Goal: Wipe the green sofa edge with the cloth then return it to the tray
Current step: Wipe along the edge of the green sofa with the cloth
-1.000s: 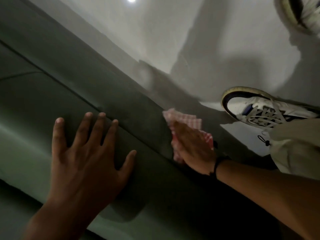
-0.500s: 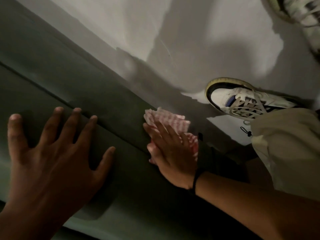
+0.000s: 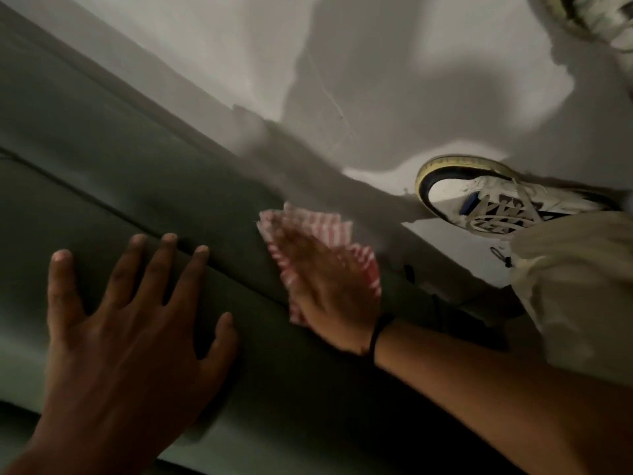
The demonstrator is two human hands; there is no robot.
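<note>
The green sofa edge (image 3: 144, 173) runs diagonally from upper left to lower right. A red-and-white checked cloth (image 3: 318, 228) lies flat on its front face, pressed there by my right hand (image 3: 329, 286), whose fingers are spread over the cloth and blurred. A dark band circles that wrist. My left hand (image 3: 126, 323) rests flat on the sofa top to the left, fingers apart, holding nothing. No tray is in view.
A pale floor (image 3: 394, 80) lies beyond the sofa, partly in shadow. My white sneaker (image 3: 479, 200) stands on it close to the sofa, with a cream trouser leg (image 3: 575, 289) above it. Another shoe (image 3: 596, 18) shows at the top right corner.
My right hand has slid the cloth leftward along the sofa edge, towards my left hand. The view has shifted a little; my left hand stays planted on the sofa.
</note>
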